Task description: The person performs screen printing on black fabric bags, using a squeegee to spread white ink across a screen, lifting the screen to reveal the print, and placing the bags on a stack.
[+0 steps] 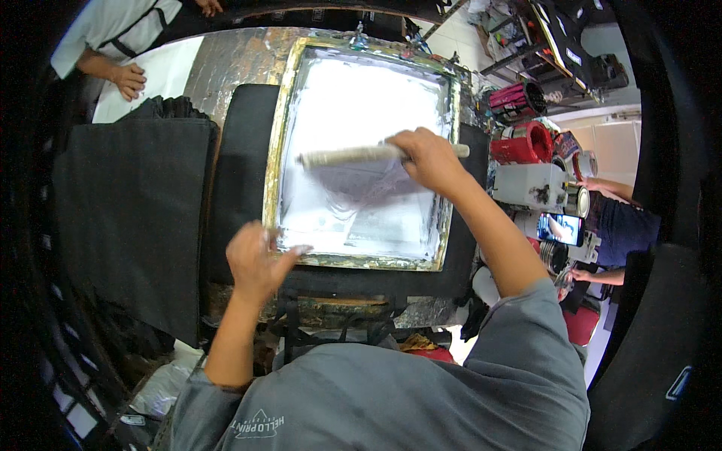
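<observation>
A squeegee (350,155) with a pale, worn handle is gripped in my right hand (430,156), closed around it near its right end. It lies crosswise over a screen printing frame (275,161) with a paint-crusted wooden border. White ink (368,98) covers much of the mesh, with a thinner greyish area below the squeegee. At the frame's near left corner is my left hand (254,261), its thumb stretched over the border and apart from the fingers. Whether it presses on the wood cannot be told. Black fabric (239,180) lies beneath the frame.
A stack of black fabric pieces (131,218) stands at the left. Another person's hand (128,81) rests on a white sheet (169,71) at the far left. Red cans (523,143), a white container (530,186) and a phone (560,228) line the right side, near another person's arms (605,276).
</observation>
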Tool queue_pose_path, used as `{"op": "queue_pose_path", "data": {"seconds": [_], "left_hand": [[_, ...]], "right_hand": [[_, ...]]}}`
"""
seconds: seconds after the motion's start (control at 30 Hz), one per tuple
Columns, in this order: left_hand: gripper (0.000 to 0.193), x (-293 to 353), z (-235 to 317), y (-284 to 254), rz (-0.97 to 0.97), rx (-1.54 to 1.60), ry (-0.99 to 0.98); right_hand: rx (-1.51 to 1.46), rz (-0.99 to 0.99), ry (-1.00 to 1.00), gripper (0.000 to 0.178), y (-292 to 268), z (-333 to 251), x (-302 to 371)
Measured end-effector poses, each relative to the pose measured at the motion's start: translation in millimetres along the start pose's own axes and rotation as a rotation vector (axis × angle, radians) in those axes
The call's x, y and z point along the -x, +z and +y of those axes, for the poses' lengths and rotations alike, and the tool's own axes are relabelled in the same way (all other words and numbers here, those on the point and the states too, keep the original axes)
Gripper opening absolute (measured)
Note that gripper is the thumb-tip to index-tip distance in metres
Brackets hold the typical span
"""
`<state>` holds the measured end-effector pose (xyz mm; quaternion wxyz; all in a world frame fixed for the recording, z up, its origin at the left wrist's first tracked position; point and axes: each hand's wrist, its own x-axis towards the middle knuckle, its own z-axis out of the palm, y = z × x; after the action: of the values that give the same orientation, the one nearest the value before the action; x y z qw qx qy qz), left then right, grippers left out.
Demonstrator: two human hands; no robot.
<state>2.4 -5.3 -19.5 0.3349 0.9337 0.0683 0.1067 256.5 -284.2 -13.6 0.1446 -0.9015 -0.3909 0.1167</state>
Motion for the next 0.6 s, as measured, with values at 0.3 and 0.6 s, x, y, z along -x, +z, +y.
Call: {"op": "queue_pose_path", "data": {"seconds": [0.3,0.6], "left_hand": [[0.082,-128,38,5,-0.166,-0.428,0.441],[0.041,-16,17,26,-0.46,-0.287,0.342]], "right_hand": [[-0.083,-0.054,0.156,0.046,-3,-36,17],[-0.057,-0.173,0.105,0.038,56,-99,114]]}}
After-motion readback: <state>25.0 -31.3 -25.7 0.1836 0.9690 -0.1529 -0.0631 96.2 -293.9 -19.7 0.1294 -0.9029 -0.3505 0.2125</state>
